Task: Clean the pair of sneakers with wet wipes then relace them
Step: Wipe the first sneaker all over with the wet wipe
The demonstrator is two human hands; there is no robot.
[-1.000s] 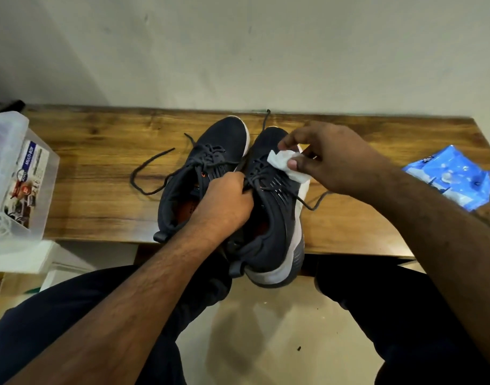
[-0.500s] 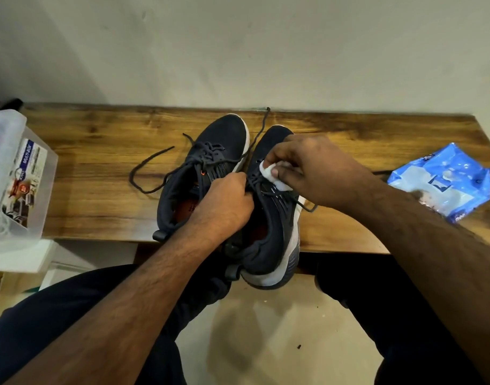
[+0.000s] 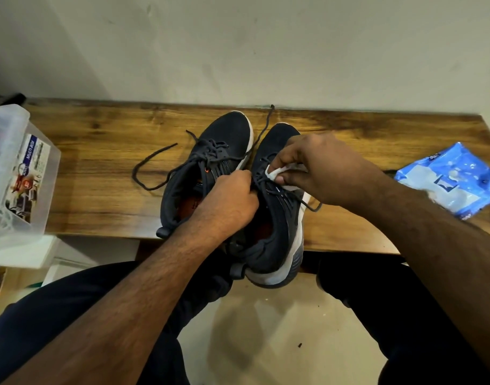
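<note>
Since a second ago our right hand (image 3: pixel 318 170) has slid from the shoe's outer edge in over the laces, and the wipe (image 3: pixel 277 173), then spread flat, is now bunched between thumb and fingers. The pack (image 3: pixel 449 182) at 3 o'clock sits slightly lower on the table (image 3: pixel 99 162); that may be only our head moving. Our left hand (image 3: pixel 229 198) has not moved: fingers curled, gripping the inner collar of the right shoe (image 3: pixel 277 229).

Both shoes lie side by side at 12 o'clock, toes to the wall. The left shoe (image 3: pixel 210 151) rests with a lace (image 3: pixel 152 165) trailing toward 9 o'clock, and the right shoe's heel hangs over the near edge.

We judge a few risks. Rubbing across laces that are still threaded could snag them or leave dirt beneath. The overhanging heel could tip off if our left hand loosens. The wadded wipe offers little clean surface and may smear dirt. The box (image 3: pixel 18 173) at 9 o'clock stands well apart.
</note>
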